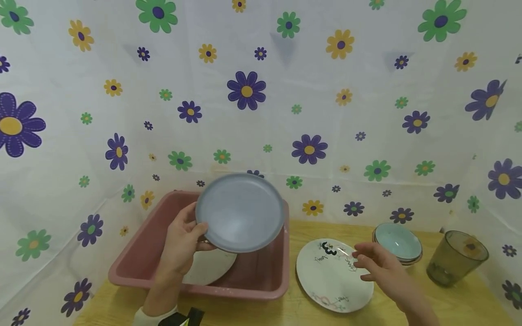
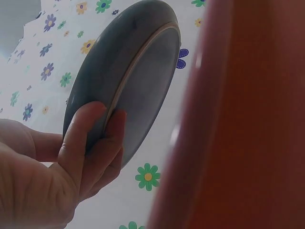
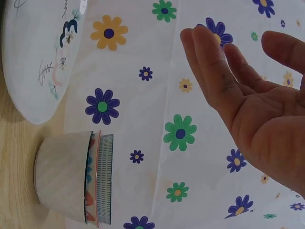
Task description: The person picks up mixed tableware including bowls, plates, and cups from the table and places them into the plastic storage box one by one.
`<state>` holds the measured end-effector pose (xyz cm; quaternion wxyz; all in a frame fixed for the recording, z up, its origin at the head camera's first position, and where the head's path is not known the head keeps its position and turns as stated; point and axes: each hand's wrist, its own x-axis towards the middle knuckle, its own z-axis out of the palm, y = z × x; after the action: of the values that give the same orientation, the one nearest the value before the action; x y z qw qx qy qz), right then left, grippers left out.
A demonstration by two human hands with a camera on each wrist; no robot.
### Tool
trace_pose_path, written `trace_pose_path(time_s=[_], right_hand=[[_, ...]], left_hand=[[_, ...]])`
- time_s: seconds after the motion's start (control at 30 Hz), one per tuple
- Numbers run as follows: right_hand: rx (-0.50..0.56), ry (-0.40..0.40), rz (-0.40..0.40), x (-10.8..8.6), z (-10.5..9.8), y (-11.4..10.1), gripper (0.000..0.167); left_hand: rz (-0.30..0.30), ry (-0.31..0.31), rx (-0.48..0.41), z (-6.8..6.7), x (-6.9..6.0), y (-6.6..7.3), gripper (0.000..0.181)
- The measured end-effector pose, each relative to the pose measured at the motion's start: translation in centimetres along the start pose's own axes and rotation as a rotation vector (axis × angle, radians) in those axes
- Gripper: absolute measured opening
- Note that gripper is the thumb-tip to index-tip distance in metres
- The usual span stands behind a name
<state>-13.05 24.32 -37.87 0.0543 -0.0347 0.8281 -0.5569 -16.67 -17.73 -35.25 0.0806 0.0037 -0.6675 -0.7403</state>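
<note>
1. Blue-grey and round, a shallow plate (image 1: 240, 213) is hanging tilted above the pink plastic tub (image 1: 228, 293), its broad face turning toward the head camera.
2. The left hand (image 1: 179, 242) is clamping this shallow plate at its left rim: the thumb is pressing on the face, and fingers are supporting it from behind. A pale sleeve (image 1: 147, 318) is covering the forearm below the wrist.
3. Inside the tub, a white plate (image 1: 210, 267) is lying beneath the raised one, the left hand and the raised plate partly hiding it.
4. The right hand (image 1: 379, 269) is holding nothing; its fingers are bending loosely, with the thumb standing apart from them, near the right edge of a white floral-decorated plate (image 1: 330, 280).
5. That decorated plate is resting on the wooden table (image 1: 293, 312), just right of the tub.
6. Farther right, a stack of nested bowls (image 1: 397, 242) is standing upright, a light-blue interior showing on top, and a tinted glass tumbler (image 1: 454, 260) is standing beside it.
7. Behind everything, a white flower-printed sheet (image 1: 261, 127) is hanging.
</note>
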Motion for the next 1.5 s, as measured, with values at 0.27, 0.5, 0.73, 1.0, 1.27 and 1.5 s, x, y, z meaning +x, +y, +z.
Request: trace_pose_path(time_s=[0.27,0.5,0.73,1.0,1.27,1.5], right_hand=[[-0.167,-0.022,0.03,0.7,0.5,0.5,0.038],[-0.257,-0.039,-0.035,0.5,1.1,0.6,0.049],[-0.233,-0.06,-0.098,0.4,2.3,0.3,0.05],[-0.2,-0.04,-0.128,0.6,4.1,-0.6,0.046],[-0.083,0.0,-0.083,1.7,7.7,-1.2,0.044],[0.063,-0.095,-0.049,3.4,11.0,-1.1,0.054]], left_hand=[[-0.019,0.014,0.043,-0.9,0.1,0.2,0.056],[-0.034,0.029,0.086,-1.7,-0.1,0.0,0.057],[-0.052,0.05,0.097,-2.5,0.2,-0.2,0.057],[-0.08,0.082,0.144,-3.5,0.4,-0.1,0.06],[-0.098,0.095,0.178,-4.4,0.7,-0.3,0.06],[-0.137,0.111,0.173,-5.2,0.9,-0.3,0.062]])
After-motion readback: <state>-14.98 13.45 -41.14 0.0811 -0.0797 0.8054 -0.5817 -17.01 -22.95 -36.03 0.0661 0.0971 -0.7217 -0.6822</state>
